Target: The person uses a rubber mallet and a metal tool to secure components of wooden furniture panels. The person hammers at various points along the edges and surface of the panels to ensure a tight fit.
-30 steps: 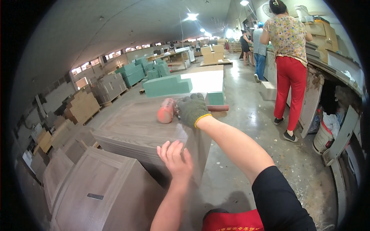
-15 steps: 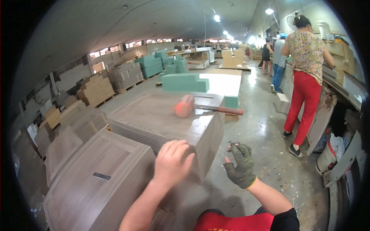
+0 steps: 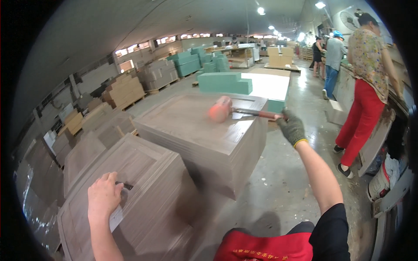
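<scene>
Mallet (image 3: 221,109) head is seen at far panel stack (image 3: 183,117); handle end is placed between thumb and fingers of gloved right hand (image 3: 291,127), full clamp cannot be told; dark strip (image 3: 126,185) over near panel stack (image 3: 156,209) is part-covered by bare left hand (image 3: 103,196), fingers bunched, pinch cannot be told.

Dim w/ o'head lamps (image 3: 261,11), glare on flr (image 3: 278,174)

The bare left hand (image 3: 103,198) extends at near left, fingers (image 3: 109,177) together and bent. The right hand (image 3: 291,127), in a dark green knit glove (image 3: 294,132), reaches farther out at right, forearm (image 3: 321,176) bare.
</scene>
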